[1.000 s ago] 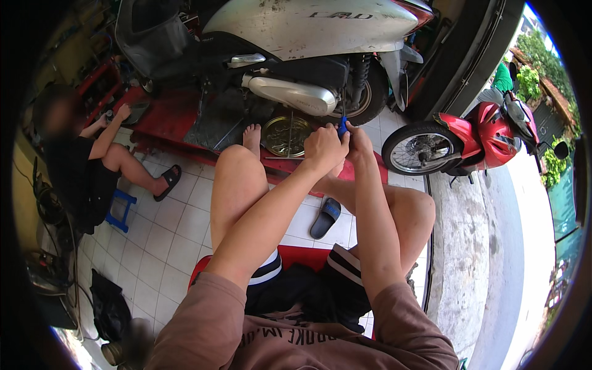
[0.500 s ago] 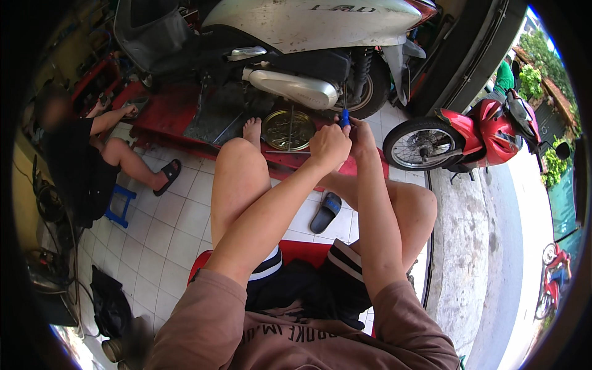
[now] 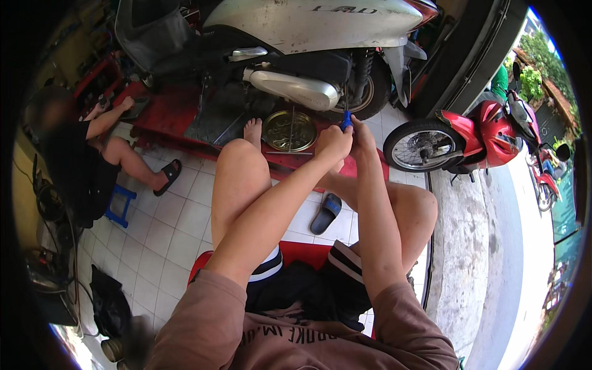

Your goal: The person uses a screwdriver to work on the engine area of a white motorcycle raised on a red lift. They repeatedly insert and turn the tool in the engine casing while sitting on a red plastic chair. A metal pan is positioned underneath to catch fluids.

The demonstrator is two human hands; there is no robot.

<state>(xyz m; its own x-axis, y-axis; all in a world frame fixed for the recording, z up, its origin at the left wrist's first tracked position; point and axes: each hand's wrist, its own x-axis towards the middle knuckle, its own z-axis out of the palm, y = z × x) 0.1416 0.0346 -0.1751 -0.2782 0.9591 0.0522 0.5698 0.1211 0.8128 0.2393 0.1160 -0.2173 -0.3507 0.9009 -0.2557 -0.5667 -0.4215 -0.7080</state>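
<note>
A blue-handled screwdriver (image 3: pixel 346 121) points away from me, its thin shaft reaching up toward the scooter's rear wheel (image 3: pixel 369 92). Closed around the lower handle is my left hand (image 3: pixel 333 144). Pressed in from the other side, my right hand (image 3: pixel 362 135) also grips the handle, though its fingers are partly hidden. The silver scooter (image 3: pixel 302 28) stands sideways before me, with its silver engine cover (image 3: pixel 295 88) left of the tool. Whether the tip touches anything on the scooter I cannot tell.
A round gold-coloured tray (image 3: pixel 271 131) with small parts sits on the red platform (image 3: pixel 163 120), beside my bare foot (image 3: pixel 253 132). At left a person (image 3: pixel 74 148) sits on a blue stool (image 3: pixel 120 205). A red motorbike (image 3: pixel 487 135) is parked at right. A slipper (image 3: pixel 326 213) lies on the tiles.
The blue handle and both hands have shifted slightly, the handle now leaning a little to the right. The seated person's forearm has moved up. A motorbike on the street has travelled farther away.
</note>
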